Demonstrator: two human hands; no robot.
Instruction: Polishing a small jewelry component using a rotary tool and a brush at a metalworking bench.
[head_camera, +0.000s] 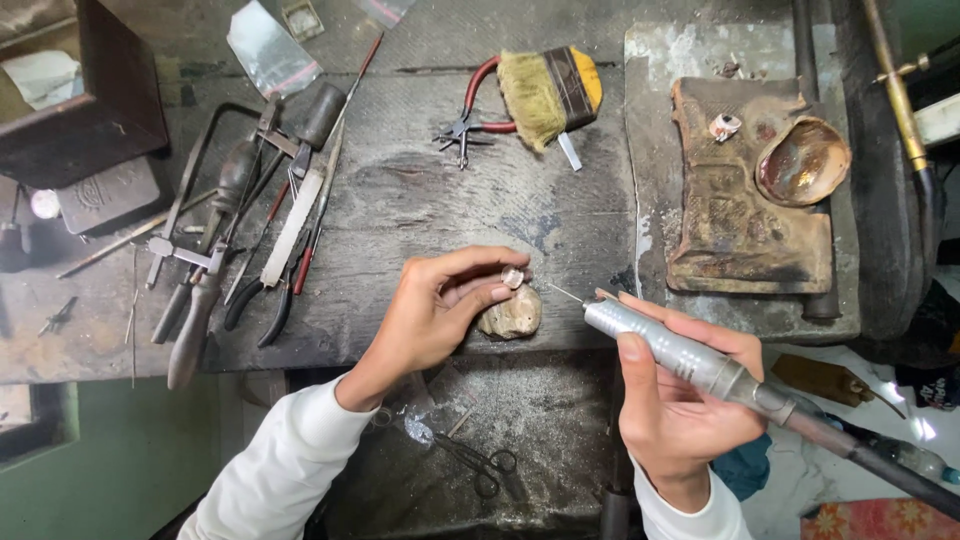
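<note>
One small ring (512, 277) is pinched in left hand (440, 300) fingertips, rotary handpiece (665, 350) gripped by right hand (680, 400) at 3 o'clock; burr (565, 292) could skid onto fingers if pinch loosens.

Packaging only: three small clear plastic bags along the top edge of the bench. Largest, a clear plastic zip bag (268, 50), lies flat and tilted at top left-centre, rectangular, glossy, bluish-grey reflection, just above the cluster of hand tools. Second, a small clear packet (300, 17), sits just right of it at the frame edge, squarish, with a pale greenish-grey insert showing through; contents too small to tell. Third, a clear bag corner (385, 9), pokes in at top centre, mostly cut off. No signs or screens in view; no readable labels.
</note>
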